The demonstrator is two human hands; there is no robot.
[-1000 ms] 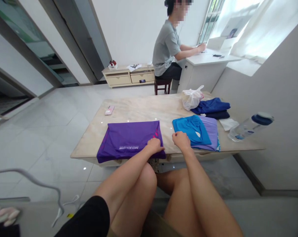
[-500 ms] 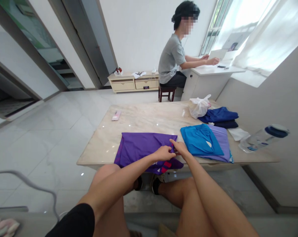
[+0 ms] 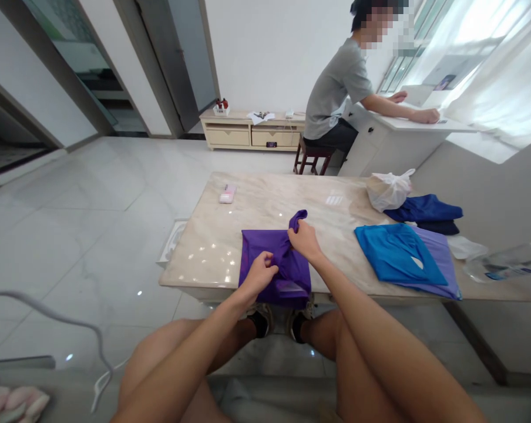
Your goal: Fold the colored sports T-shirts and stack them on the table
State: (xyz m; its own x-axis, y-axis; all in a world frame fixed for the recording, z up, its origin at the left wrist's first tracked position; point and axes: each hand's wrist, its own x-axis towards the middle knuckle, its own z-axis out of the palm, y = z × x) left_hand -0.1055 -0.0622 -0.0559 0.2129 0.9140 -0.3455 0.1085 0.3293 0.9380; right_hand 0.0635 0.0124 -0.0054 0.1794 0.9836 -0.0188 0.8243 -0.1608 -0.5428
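A purple shirt (image 3: 263, 241) lies partly folded at the front edge of the table, its lower end hanging a little over the edge. My right hand (image 3: 305, 239) is closed on its right side, and a bunched end of the cloth sticks up past the fingers. To the left and nearer to me, my left hand (image 3: 260, 274) has its fingers pinched on the cloth at the middle of the shirt. A folded blue garment (image 3: 397, 252) rests on a folded lavender garment (image 3: 444, 258) to the right.
The marble-topped table (image 3: 195, 258) also bears a pink packet (image 3: 227, 194), a white plastic bag (image 3: 389, 189), dark blue clothing (image 3: 430, 207) and a clear bottle (image 3: 498, 264). A person (image 3: 338, 88) sits at a white desk (image 3: 393, 141) beyond. A grey cable (image 3: 63, 311) curves at left.
The shirt's right side has been drawn up and inward, making the shirt narrower. My hands have moved apart, the right one farther up, the left one leftward over the cloth. The view has shifted.
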